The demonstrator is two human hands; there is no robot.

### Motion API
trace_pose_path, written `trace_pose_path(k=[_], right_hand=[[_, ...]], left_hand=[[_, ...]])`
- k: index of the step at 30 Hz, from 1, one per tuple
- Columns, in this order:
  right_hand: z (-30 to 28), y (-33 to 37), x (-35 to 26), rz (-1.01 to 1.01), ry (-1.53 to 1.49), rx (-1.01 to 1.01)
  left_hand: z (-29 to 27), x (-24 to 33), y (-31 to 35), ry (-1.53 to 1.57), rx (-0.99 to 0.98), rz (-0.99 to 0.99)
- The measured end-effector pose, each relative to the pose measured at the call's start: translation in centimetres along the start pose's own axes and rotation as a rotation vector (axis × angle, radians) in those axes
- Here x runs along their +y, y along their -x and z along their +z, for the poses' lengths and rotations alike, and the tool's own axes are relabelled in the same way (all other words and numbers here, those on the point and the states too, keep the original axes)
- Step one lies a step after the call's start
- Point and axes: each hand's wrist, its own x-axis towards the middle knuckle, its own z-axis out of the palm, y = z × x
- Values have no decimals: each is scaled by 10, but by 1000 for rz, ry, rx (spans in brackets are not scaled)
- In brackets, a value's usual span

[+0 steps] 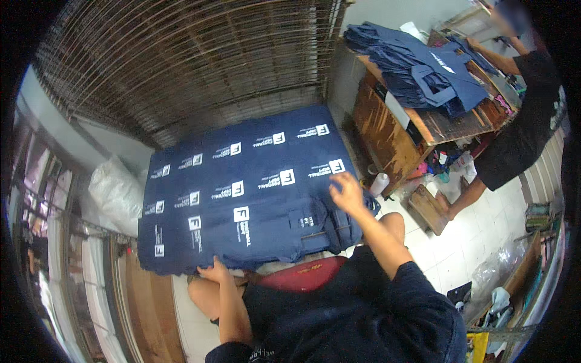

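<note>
Navy cloth [266, 158] with rows of white prints spreads over a broad low surface in front of me. At its near edge, my left hand [213, 270] pinches the cloth, thumb on top. My right hand [347, 192] hovers over the right side of the cloth with its fingers apart and slightly bent, holding nothing. Just left of the right forearm lies a bunched, folded navy piece [321, 225] with strap-like bands. A red seat or cushion [302, 274] shows between my knees.
Drying-rack bars [200, 54] rise behind the cloth. At the right, a wooden table [387, 115] bears stacked navy bags [417, 66], and a person in black [520, 127] bends beside it. A white bottle [379, 184] and wooden stool [425, 209] stand nearby. Plastic wrapping [114, 190] sits left.
</note>
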Motion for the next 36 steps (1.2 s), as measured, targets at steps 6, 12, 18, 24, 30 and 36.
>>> trace_pose_path(k=[6, 12, 18, 24, 30, 36], right_hand=[[-201, -156, 22, -221, 151, 768], [-320, -261, 102, 103, 686, 511], [-326, -296, 118, 267, 660, 29], [-325, -303, 132, 296, 618, 146], [-365, -302, 104, 118, 498, 747], [-420, -288, -16, -497, 401, 1166]], left_hand=[[-37, 58, 22, -5, -49, 236], [-45, 64, 39, 184, -197, 252], [-70, 72, 52, 75, -217, 296], [-86, 94, 63, -264, -220, 453], [-46, 119, 88, 281, -408, 352], [-8, 177, 190, 354, -1064, 292]])
